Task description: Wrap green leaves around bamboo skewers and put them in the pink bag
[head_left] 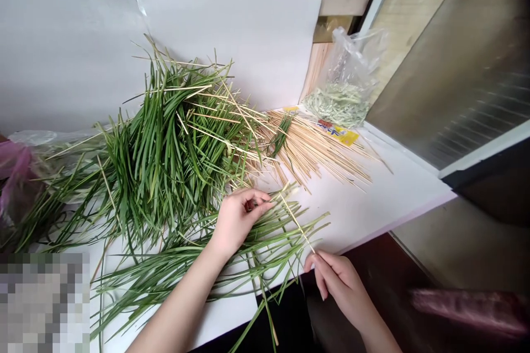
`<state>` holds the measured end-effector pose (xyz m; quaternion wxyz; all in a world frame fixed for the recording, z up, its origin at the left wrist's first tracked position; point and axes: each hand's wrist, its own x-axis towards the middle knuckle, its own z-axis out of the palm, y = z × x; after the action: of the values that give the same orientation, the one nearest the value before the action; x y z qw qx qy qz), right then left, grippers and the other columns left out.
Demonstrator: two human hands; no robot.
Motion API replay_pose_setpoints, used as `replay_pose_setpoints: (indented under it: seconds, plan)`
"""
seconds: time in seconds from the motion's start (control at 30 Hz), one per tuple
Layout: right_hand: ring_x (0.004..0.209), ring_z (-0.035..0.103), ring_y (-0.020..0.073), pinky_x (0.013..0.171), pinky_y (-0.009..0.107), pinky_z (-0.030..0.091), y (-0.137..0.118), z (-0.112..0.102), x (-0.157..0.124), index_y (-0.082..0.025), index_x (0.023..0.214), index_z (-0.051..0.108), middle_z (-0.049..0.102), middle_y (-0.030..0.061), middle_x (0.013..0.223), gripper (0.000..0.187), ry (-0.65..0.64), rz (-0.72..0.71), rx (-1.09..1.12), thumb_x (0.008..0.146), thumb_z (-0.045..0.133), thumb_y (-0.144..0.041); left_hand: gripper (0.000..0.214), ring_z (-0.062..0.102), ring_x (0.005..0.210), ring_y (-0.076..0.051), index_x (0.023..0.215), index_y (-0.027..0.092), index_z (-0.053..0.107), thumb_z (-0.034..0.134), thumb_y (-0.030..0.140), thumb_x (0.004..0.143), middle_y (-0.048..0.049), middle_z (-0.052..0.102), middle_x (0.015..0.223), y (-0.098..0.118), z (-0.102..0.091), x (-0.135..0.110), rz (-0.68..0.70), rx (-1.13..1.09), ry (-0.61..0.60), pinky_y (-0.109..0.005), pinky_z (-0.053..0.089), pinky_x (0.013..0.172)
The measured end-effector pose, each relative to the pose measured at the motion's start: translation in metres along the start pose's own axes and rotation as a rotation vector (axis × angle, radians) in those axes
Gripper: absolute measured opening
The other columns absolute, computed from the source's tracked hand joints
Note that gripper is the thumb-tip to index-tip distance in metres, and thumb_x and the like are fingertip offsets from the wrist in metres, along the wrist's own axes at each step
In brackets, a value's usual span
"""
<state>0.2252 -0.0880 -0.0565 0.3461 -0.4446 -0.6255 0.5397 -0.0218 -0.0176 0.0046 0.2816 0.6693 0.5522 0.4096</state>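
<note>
My left hand pinches the white ends of a few green chive stalks that lie across the white sheet. A thin bamboo skewer runs through those ends, and my right hand holds its lower tip between thumb and fingers. A big heap of chives threaded on skewers lies just behind my left hand. Loose bamboo skewers are piled to the right of the heap.
A clear plastic bag with pale trimmings stands at the back right beside a yellow packet. Another clear bag and a pink one lie at the far left. White sheets lean against the wall behind.
</note>
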Motion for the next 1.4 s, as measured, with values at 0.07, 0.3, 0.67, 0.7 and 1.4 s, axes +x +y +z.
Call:
replay_pose_setpoints:
  seconds: [0.07, 0.3, 0.67, 0.7, 1.4]
  plan:
    - [0.045, 0.046, 0.0175, 0.064, 0.03, 0.039, 0.002, 0.0, 0.0, -0.02, 0.083, 0.065, 0.046, -0.0065, 0.045, 0.046, -0.001, 0.008, -0.005, 0.109, 0.041, -0.049, 0.019, 0.049, 0.06, -0.012, 0.092, 0.017, 0.075, 0.074, 0.035, 0.085, 0.0007, 0.06, 0.073, -0.001, -0.003, 0.002, -0.086, -0.173, -0.005, -0.025, 0.037, 0.057]
    - [0.046, 0.045, 0.0172, 0.064, 0.029, 0.04, 0.006, -0.001, -0.001, -0.019, 0.084, 0.066, 0.046, -0.006, 0.046, 0.049, -0.02, 0.015, -0.028, 0.109, 0.041, -0.053, 0.026, 0.05, 0.064, -0.01, 0.084, 0.014, 0.072, 0.073, 0.04, 0.084, 0.0006, 0.059, 0.072, 0.007, -0.001, 0.001, -0.179, -0.504, 0.024, -0.023, 0.04, 0.061]
    - [0.046, 0.048, 0.0187, 0.065, 0.03, 0.044, 0.002, -0.001, -0.002, -0.02, 0.084, 0.067, 0.046, -0.0054, 0.046, 0.049, -0.035, -0.015, -0.07, 0.109, 0.04, -0.053, 0.034, 0.041, 0.044, -0.004, 0.085, 0.013, 0.073, 0.082, 0.044, 0.076, 0.0063, 0.05, 0.053, 0.009, 0.013, -0.004, -0.316, -0.764, 0.014, -0.017, 0.03, 0.044]
    - [0.046, 0.048, 0.0188, 0.065, 0.03, 0.044, 0.002, -0.001, -0.002, -0.02, 0.084, 0.067, 0.046, -0.0053, 0.046, 0.049, -0.035, -0.016, -0.074, 0.109, 0.04, -0.053, 0.034, 0.041, 0.044, -0.005, 0.085, 0.013, 0.074, 0.082, 0.044, 0.075, 0.006, 0.051, 0.052, 0.009, 0.013, -0.004, -0.323, -0.776, 0.028, -0.017, 0.03, 0.044]
    - [0.044, 0.047, 0.0186, 0.062, 0.029, 0.042, 0.003, -0.003, -0.002, -0.02, 0.085, 0.067, 0.044, -0.0058, 0.046, 0.05, -0.043, -0.006, -0.087, 0.109, 0.039, -0.054, 0.03, 0.055, 0.048, -0.009, 0.08, 0.013, 0.078, 0.085, 0.041, 0.072, 0.0007, 0.062, 0.053, 0.007, 0.013, -0.005, -0.317, -0.726, 0.0, -0.02, 0.043, 0.048]
